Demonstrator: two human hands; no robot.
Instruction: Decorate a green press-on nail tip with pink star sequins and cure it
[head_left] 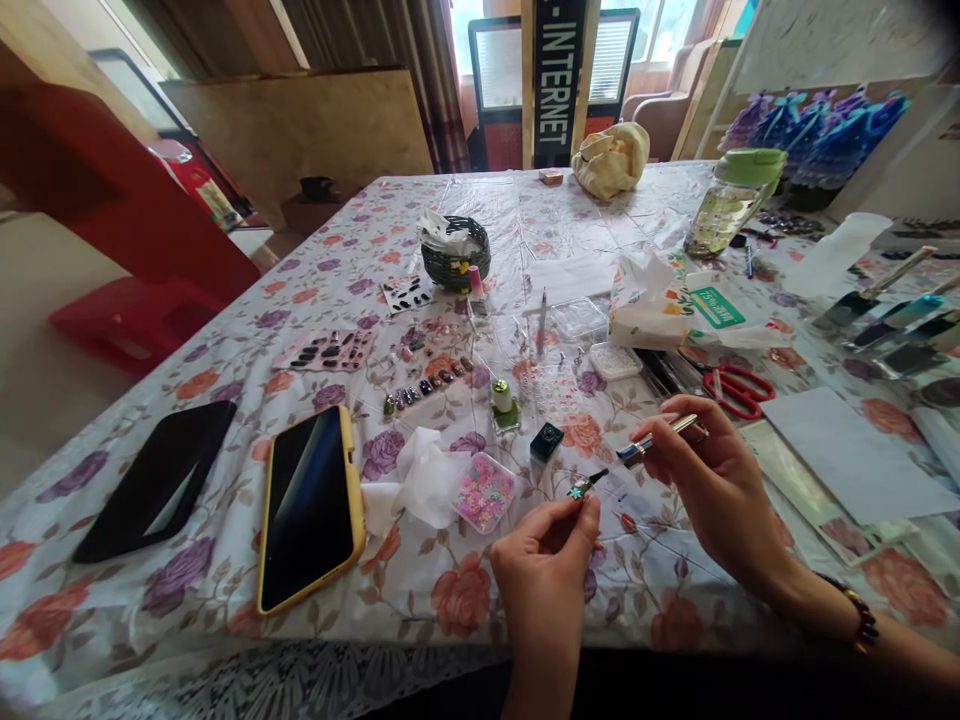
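Note:
Between the thumb and fingers of my left hand (547, 565) is a small false nail (577, 490) with a turquoise flower on it. My right hand (712, 490) grips a nail polish brush (634, 453) by its shiny cap handle. Its dark bristles are at the nail; whether they touch it I cannot tell. Just beyond stands a dark, squat polish bottle (546, 442). Left of it lies a clear box of colourful flower sequins (486, 492), beside a crumpled white tissue (427, 475). A bottle with a green top (504, 402) stands farther back.
Two phones, one black (157, 480) and one yellow-cased (309, 510), lie at the left. A row of decorated nails (427, 385) and a wicker basket (456, 255) are farther back. Red-handled scissors (739, 392), several polish bottles (847, 310) and a green-lidded bottle (735, 205) are at the right.

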